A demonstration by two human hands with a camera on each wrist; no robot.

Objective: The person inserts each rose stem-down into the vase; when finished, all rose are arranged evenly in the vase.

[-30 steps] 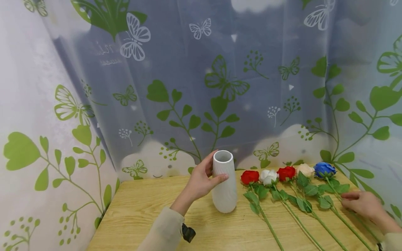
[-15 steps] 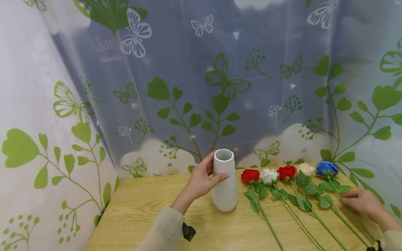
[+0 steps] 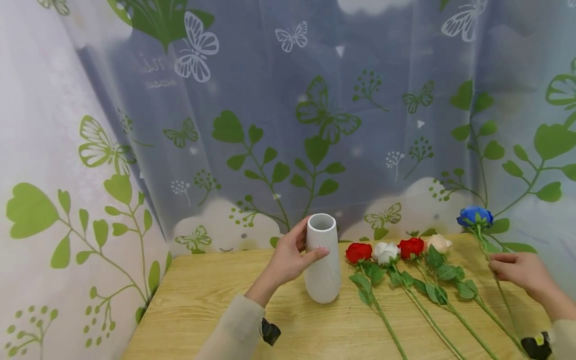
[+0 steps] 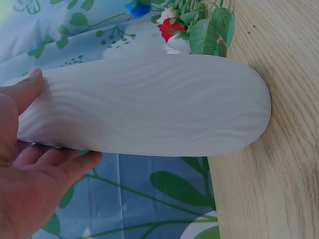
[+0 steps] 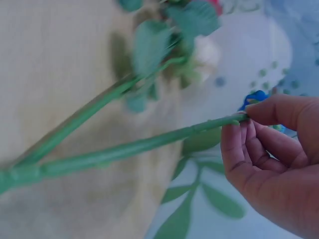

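The person's left hand (image 3: 292, 257) was curled part-way round the upper body of a tall white cylindrical vase with a rippled surface (image 3: 323, 280), thumb on one side and fingers on the other. The vase stood upright on the pale wood-grain worktop (image 3: 202, 305), a little in from the back edge and roughly midway along it. It looked ceramic: probably rigid, rather slick and breakable if tipped, so a steady hold below the rim suited it.

Rightward lay a red artificial rose (image 3: 358, 253), a white artificial rose (image 3: 385, 253), a second red artificial rose (image 3: 411, 247) and a cream artificial rose (image 3: 438, 244), heads toward the back edge.

Farthest right, by the back right corner, a blue artificial rose (image 3: 475, 216) was held at a slant, head up. The right hand (image 3: 524, 272) pinched its thin green stem (image 5: 144, 143) between thumb and fingers, below the head. The flower seemed light, its stem springy and its petals soft; holding the stem would spare the bloom.
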